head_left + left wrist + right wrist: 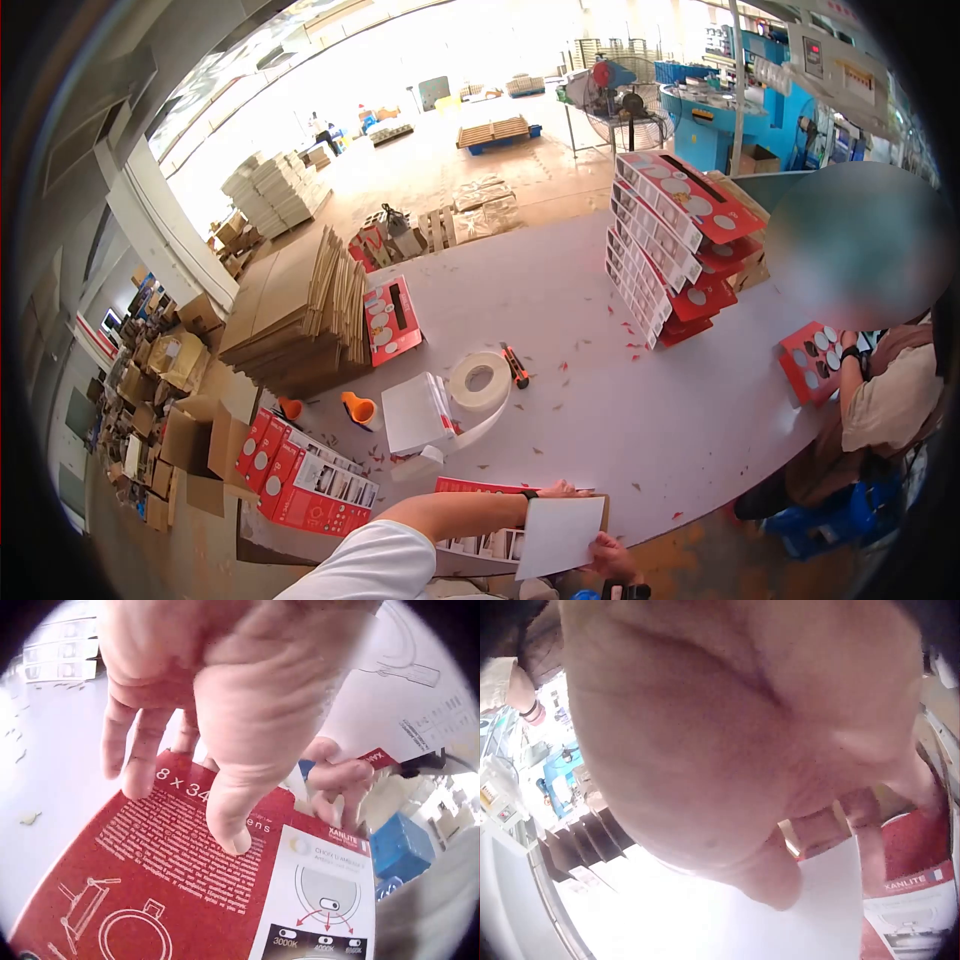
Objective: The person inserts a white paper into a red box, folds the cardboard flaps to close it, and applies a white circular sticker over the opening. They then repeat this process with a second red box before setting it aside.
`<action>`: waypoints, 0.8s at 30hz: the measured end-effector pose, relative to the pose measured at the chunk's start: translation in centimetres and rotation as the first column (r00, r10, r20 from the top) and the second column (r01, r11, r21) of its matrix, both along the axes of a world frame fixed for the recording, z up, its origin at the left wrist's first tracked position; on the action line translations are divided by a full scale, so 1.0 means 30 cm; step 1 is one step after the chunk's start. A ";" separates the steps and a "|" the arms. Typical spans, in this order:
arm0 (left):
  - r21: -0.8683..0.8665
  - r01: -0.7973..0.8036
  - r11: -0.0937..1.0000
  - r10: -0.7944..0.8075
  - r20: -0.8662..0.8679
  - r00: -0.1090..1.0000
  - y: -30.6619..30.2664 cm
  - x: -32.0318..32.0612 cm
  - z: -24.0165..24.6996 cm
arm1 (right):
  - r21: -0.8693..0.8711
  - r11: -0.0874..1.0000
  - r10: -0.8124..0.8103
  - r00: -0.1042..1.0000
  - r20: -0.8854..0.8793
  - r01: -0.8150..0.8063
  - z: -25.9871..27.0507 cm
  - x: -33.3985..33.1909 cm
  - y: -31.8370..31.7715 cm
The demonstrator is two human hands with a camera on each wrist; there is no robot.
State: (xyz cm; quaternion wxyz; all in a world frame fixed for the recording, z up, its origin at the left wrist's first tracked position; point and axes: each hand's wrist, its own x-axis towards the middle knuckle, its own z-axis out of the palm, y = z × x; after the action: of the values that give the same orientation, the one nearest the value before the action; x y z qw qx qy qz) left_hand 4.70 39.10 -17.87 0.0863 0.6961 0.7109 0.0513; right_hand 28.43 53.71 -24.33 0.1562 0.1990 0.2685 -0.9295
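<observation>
My left hand (563,489) is at the upper edge of a red printed carton (180,877) at the near table edge. In the left wrist view its thumb presses the carton's red text panel, with the other fingers along the top edge. Between thumb and fingers my right hand (612,557) pinches a white printed sheet (562,535), which carries line drawings in the left wrist view. The sheet stands tilted beside the carton and covers part of it in the head view. A brown cardboard edge (605,515) shows behind the sheet.
White booklets (415,412), a tape roll (479,381), a cutter (516,366) and an orange tape dispenser (359,409) lie ahead-left. Red cartons (318,495) and flat cardboard (290,300) stand left. Stacked cartons (665,245) rise at the back right. Another person (890,390) handles a carton.
</observation>
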 end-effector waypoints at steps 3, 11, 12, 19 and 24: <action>0.012 -0.021 1.000 0.019 0.120 0.993 -0.029 -0.028 0.058 | 0.020 0.980 -0.197 0.980 -0.016 0.197 0.030 -0.023 0.005; -0.333 -0.445 0.831 0.372 0.928 0.000 -0.166 0.149 0.358 | 0.439 0.751 -0.506 0.857 -0.097 0.493 0.254 -0.043 -0.038; -0.459 -0.509 0.729 0.406 0.887 -0.219 -0.191 0.167 0.276 | 0.503 0.713 -0.499 0.857 -0.126 0.489 0.253 -0.057 -0.052; -0.682 -0.626 0.379 0.101 0.703 -0.704 -0.533 0.195 0.170 | 0.870 0.489 -0.039 0.998 -0.051 0.064 0.187 -0.142 -0.063; -0.735 -0.659 0.160 0.226 0.677 -0.700 -0.776 0.182 0.064 | 0.764 0.645 0.096 0.993 -0.072 -0.007 0.120 -0.278 -0.058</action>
State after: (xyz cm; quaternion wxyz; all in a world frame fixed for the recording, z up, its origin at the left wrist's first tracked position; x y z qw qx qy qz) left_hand 10.16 15.82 -15.97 0.3664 -0.2219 0.6213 0.6562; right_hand 20.09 51.96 -20.72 0.0698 0.1888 0.6478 -0.7347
